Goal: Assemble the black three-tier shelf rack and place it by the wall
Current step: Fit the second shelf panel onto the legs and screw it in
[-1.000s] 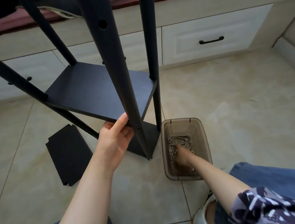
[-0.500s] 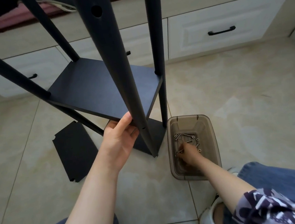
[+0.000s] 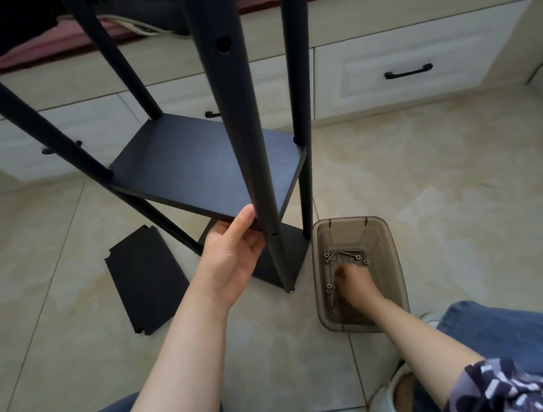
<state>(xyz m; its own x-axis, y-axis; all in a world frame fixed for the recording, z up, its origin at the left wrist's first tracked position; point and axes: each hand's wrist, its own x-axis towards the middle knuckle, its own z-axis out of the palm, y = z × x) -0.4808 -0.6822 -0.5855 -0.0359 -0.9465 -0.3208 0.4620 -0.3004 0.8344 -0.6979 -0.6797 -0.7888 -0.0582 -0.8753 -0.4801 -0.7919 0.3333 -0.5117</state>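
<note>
The black rack (image 3: 196, 172) stands on the tiled floor, its four poles rising past the top of the frame. My left hand (image 3: 232, 257) grips the near edge of the middle shelf, thumb on top, right beside the front pole (image 3: 241, 127). A lower shelf (image 3: 288, 253) sits near the floor. My right hand (image 3: 356, 283) is inside the brown plastic bin (image 3: 396, 261), fingers curled and pinching a screw among several loose screws (image 3: 342, 254). A loose black shelf panel (image 3: 146, 280) lies flat on the floor to the left.
White drawers with black handles (image 3: 409, 71) run along the back under a red-cushioned bench. My jeans-clad knee (image 3: 517, 332) is at the lower right. Bare tiles stretch to the right of the bin.
My right hand has drawn back a little inside the bin and curled its fingers over the screws. My left hand keeps its hold on the shelf edge. The camera has shifted slightly.
</note>
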